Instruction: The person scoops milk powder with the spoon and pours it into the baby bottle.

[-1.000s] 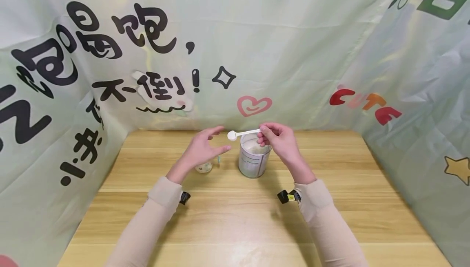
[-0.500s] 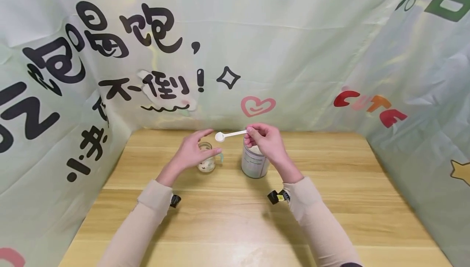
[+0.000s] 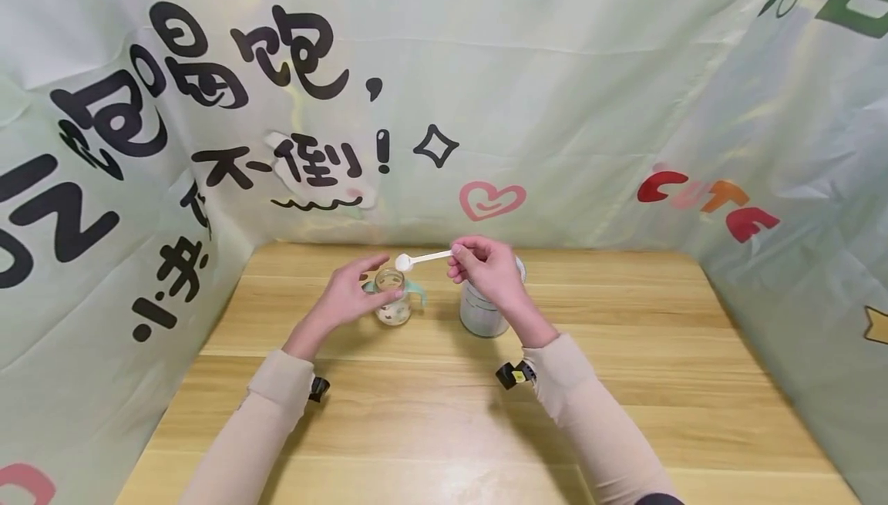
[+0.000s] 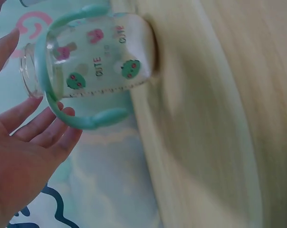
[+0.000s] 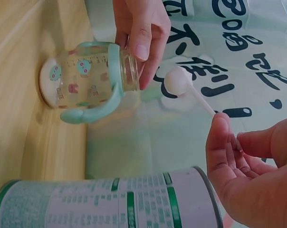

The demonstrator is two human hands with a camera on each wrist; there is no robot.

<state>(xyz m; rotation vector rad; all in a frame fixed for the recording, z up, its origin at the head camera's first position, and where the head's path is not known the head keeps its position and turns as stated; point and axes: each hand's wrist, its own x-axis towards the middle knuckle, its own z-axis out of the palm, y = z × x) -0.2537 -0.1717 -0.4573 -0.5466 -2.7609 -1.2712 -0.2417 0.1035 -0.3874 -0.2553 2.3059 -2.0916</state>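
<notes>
My right hand pinches the end of a white measuring scoop's handle, holding the scoop level with white powder in its bowl. That bowl is close above the mouth of a clear baby bottle, which stands on the table with two mint-green handles, printed cartoon figures and white powder at its bottom. My left hand is beside the bottle's neck with fingers spread and thumb in front, fingertips right at the collar. Below my right hand stands a powder can, its top partly hidden by that hand.
The wooden table runs back to a printed cloth backdrop, which also rises on both sides. The can stands to the right of the bottle, with a gap of bare wood between them.
The scoop in my right hand has moved left, from above the can to beside and over the bottle's mouth. My left hand has shifted left and the bottle now shows more fully.
</notes>
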